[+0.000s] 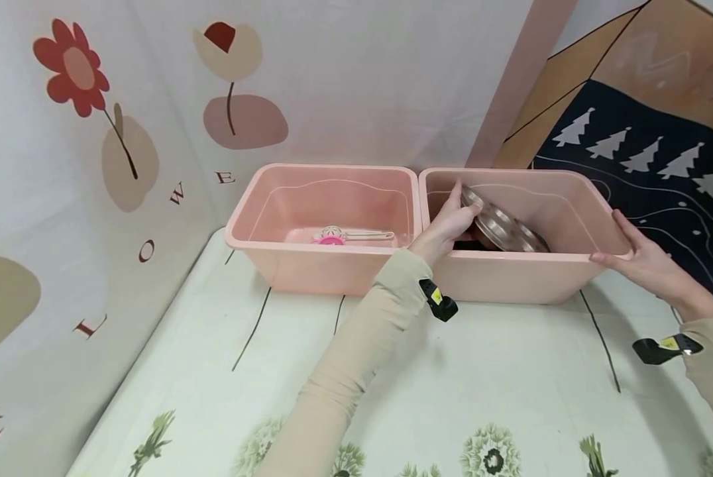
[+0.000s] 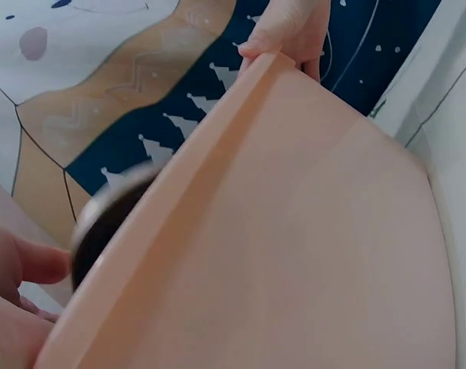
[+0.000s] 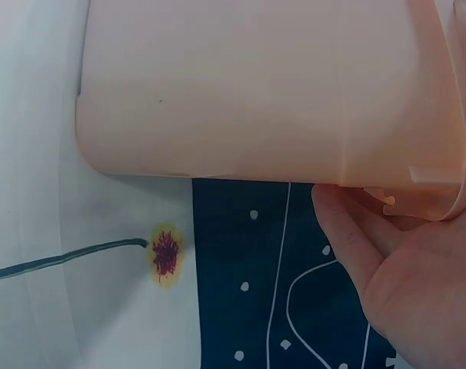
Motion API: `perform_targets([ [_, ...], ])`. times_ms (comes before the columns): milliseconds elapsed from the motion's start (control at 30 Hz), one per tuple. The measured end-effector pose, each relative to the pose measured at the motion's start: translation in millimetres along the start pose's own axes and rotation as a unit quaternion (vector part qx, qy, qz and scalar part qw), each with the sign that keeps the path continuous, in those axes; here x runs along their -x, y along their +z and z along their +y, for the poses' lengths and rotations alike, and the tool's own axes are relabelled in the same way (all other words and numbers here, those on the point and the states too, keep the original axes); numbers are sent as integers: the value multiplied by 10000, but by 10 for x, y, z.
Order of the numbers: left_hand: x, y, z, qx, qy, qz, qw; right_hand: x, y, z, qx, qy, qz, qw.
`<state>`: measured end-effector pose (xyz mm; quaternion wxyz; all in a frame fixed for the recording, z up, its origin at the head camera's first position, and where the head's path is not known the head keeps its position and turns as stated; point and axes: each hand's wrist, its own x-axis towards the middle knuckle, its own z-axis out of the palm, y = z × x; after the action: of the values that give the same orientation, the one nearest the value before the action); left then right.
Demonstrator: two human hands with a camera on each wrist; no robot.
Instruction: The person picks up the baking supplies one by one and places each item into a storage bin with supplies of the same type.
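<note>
My left hand (image 1: 450, 225) reaches into the right pink bin (image 1: 505, 277) and pinches the edge of a round, shiny metal dish (image 1: 502, 225). The dish leans at a tilt inside the bin; its lower part is behind the front wall. Whether it is a bowl or a lid I cannot tell. In the left wrist view, its blurred silver rim (image 2: 102, 201) and dark side show over the bin's edge. With my right hand (image 1: 651, 262) I grip the bin's right rim, fingers under the lip in the right wrist view.
Beside it on the left stands a second pink bin (image 1: 309, 268), holding a small pink item (image 1: 330, 239) and a pale long-handled tool (image 1: 368, 235). Both bins stand on a patterned white cloth (image 1: 428, 384), close to the hanging fabric (image 1: 356, 79) behind.
</note>
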<state>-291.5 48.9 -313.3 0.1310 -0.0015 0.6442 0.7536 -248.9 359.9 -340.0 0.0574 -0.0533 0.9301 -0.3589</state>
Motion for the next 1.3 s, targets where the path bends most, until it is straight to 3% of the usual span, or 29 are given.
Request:
perform_targets([
  [167,58,-32,25,12,-91,37,10000,-14,11,0,-18,-68,-47,10000],
  [333,116,-84,61,-66,8,-105,9999,-18,18,-1,8,-70,-59,10000],
  [633,259,-196,193,-697,340,4,9970,-39,5,-41,-63,-14,-108,9999],
  [1000,383,-280,277,-1373,693,-265,9878,-45,8,-34,-72,24,-13,10000],
  [1100,411,-349,276,-1301,950,-317,9864,-19,15,-18,-53,46,82,9999],
  [1300,534,-503,258,-708,1361,-587,9864,62,36,-2,-94,18,308,9995],
])
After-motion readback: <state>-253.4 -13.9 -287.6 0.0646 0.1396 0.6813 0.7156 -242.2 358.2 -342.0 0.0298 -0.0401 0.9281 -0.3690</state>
